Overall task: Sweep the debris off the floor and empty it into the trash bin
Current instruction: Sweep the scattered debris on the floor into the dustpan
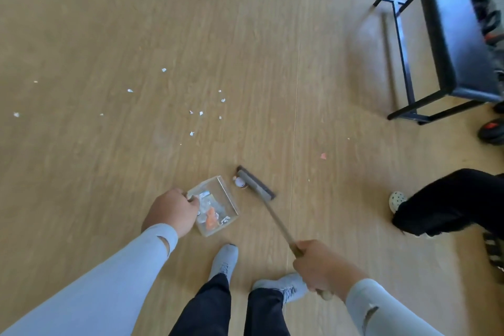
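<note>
Evidently light, the clear dustpan (215, 206) sat pinched at its rim by the left hand (171, 211); the right hand (320, 267) gripped the stiff broom (268, 204) handle.

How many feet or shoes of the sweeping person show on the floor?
2: the left shoe just below the clear container, the right shoe beside the right hand gripping the broom handle.

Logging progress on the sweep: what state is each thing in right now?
Left hand: grips the dustpan's edge.
Dustpan: on the floor, clear, holding orange and white scraps.
Right hand: grips the broom handle.
Broom: head down on the floor beside the dustpan, a small scrap against it.
White scraps: still scattered, unswept.
Pink scrap: loose on the floor.
</note>
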`<control>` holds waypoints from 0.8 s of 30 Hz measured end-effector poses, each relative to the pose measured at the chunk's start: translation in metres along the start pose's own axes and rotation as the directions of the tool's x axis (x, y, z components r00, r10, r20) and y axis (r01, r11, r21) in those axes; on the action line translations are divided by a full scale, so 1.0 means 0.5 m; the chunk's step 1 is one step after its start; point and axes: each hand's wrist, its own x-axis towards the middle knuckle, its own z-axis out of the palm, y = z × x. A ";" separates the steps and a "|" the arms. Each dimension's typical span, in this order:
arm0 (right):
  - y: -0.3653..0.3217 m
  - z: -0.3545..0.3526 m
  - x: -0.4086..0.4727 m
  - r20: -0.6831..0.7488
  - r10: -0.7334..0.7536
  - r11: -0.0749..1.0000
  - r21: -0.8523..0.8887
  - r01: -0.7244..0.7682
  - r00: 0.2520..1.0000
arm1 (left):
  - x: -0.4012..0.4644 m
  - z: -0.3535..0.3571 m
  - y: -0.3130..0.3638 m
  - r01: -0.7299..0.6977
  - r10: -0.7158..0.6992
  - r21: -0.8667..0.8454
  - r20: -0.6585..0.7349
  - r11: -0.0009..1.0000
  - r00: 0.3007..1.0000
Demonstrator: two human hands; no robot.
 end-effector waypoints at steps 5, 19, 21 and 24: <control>0.011 -0.012 -0.055 0.082 -0.002 0.998 0.059 -0.003 0.997 | -0.010 -0.007 -0.010 -0.010 0.011 -0.021 0.014 1.000 1.000; -0.033 0.028 -0.041 -0.077 0.017 1.000 -0.015 -0.018 0.997 | -0.006 -0.007 -0.004 -0.021 0.022 -0.006 0.008 1.000 1.000; -0.047 0.049 -0.045 -0.013 0.008 0.999 -0.052 -0.008 1.000 | -0.002 -0.006 0.000 -0.018 0.018 -0.015 0.006 1.000 1.000; -0.018 0.018 -0.074 0.109 0.002 0.997 0.074 -0.010 0.994 | 0.003 -0.006 0.003 -0.028 0.028 -0.008 -0.001 1.000 1.000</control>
